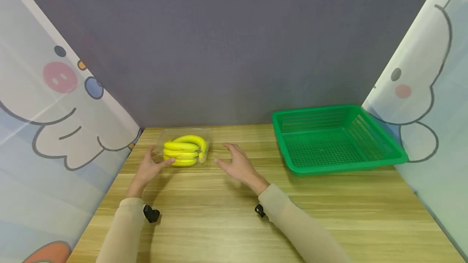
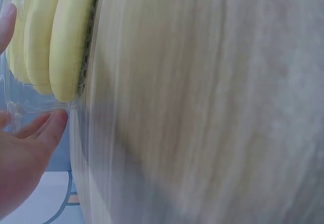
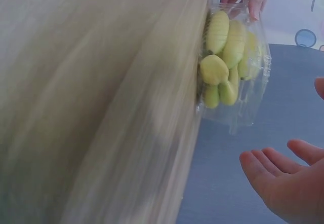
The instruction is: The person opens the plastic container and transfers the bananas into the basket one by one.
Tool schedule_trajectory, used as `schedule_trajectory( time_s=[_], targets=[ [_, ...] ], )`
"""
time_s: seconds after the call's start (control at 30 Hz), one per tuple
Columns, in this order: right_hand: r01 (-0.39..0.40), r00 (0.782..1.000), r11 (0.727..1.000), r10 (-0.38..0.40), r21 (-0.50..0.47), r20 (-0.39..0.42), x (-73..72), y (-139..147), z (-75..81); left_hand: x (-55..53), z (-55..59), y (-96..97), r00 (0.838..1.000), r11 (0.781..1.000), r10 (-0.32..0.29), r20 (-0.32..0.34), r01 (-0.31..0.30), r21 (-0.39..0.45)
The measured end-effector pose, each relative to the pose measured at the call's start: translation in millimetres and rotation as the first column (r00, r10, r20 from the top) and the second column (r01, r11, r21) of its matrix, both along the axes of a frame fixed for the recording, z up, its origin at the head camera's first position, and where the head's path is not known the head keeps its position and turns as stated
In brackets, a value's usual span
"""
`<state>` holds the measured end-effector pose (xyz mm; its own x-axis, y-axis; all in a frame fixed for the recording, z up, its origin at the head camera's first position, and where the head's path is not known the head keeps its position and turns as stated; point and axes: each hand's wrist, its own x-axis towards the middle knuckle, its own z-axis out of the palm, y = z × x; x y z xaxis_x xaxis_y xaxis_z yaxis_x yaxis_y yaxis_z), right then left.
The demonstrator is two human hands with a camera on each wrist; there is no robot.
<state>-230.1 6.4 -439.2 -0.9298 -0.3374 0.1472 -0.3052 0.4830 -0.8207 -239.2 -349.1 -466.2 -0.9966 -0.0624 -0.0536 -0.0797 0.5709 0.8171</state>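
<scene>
A clear plastic box [image 1: 169, 134] holding several yellow bananas [image 1: 181, 147] sits on the table's far left part. My left hand [image 1: 149, 169] grips the box's left end, thumb over its front top and fingers at the side. In the left wrist view, the left fingertips [image 2: 56, 120] meet the end wall close to the tabletop. To the right of the box, my right hand [image 1: 239, 167] is held apart from it, thumb and fingers spread and holding nothing. The right wrist view has this right hand [image 3: 291, 181] facing the box with a gap between.
A green perforated plastic basket [image 1: 351, 168] stands at the back right of the wooden table [image 1: 219, 218]. Behind is a grey wall panel [image 1: 234, 52]. Printed cartoon sheets [image 1: 55, 104] flank both sides.
</scene>
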Motion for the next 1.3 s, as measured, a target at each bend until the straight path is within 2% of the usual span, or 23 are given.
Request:
schedule_trajectory(
  time_s=[0.27, 0.6, 0.8, 0.97, 1.13, 1.17, 1.2, 1.3],
  targets=[
    [-0.037, 0.999, 0.997, 0.039, -0.070, 0.022, -3.0, -7.2, -8.0, 2.5, 3.4, 3.9, 1.000, 1.000, -0.010, 0.022, 0.010, 0.018],
    [-0.031, 0.996, 0.993, 0.041, -0.118, 0.082, -2.3, -19.0, -15.1, 9.2, 3.3, 7.0, 0.999, 0.999, -0.036, 0.029, 0.035, 0.035],
    [-0.008, 0.994, 0.987, 0.025, -0.161, 0.102, -5.0, -28.5, -14.2, 8.8, 4.2, 8.7, 0.999, 0.999, -0.033, 0.035, 0.032, 0.028],
    [0.004, 0.995, 0.985, 0.013, -0.175, 0.096, -8.4, -36.6, -17.7, 8.4, 3.3, 10.7, 0.998, 0.999, -0.030, 0.055, 0.028, 0.028],
    [0.025, 0.993, 0.983, -0.003, -0.183, 0.118, -9.3, -40.0, -21.5, 10.7, 3.0, 14.1, 0.998, 0.998, -0.040, 0.047, 0.038, 0.040],
    [0.028, 0.992, 0.983, -0.006, -0.183, 0.123, -9.7, -40.4, -22.5, 11.4, 3.4, 15.4, 0.998, 0.998, -0.044, 0.051, 0.042, 0.046],
    [0.031, 0.992, 0.983, -0.007, -0.183, 0.129, -10.0, -40.6, -23.4, 14.5, 9.4, 19.5, 0.997, 0.997, -0.050, 0.056, 0.047, 0.055],
    [0.036, 0.990, 0.981, -0.009, -0.189, 0.142, -10.9, -41.5, -25.7, 15.7, 10.6, 24.0, 0.996, 0.995, -0.062, 0.067, 0.057, 0.076]
  ],
)
